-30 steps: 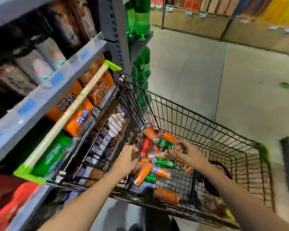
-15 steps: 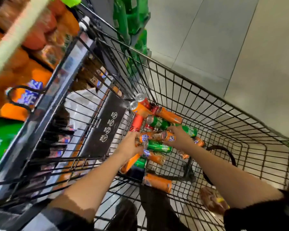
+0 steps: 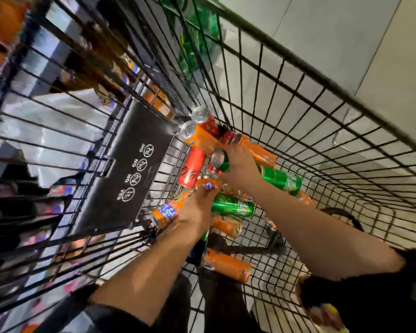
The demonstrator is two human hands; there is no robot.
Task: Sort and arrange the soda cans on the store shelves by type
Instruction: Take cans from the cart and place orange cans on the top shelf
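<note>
Several soda cans lie heaped in the bottom of a black wire shopping cart [image 3: 305, 97]: orange ones [image 3: 226, 264], red ones [image 3: 192, 167] and green ones [image 3: 233, 206]. My left hand [image 3: 197, 210] is down in the pile and grips an orange can [image 3: 165, 213] at its lower left. My right hand [image 3: 238, 162] reaches further in and closes over a green can [image 3: 282, 182], whose silver top shows left of my fingers. More cans lie hidden under both hands.
The cart's folded black child-seat flap [image 3: 130, 169] with white symbols stands left of the cans. Blurred store shelves [image 3: 34, 56] with orange packs run along the left. Green bottles [image 3: 197, 37] show beyond the cart's far corner. Grey floor lies to the right.
The view has dropped closer into the cart. My right hand has moved up the pile onto the green can. My left hand has sunk lower onto an orange can.
</note>
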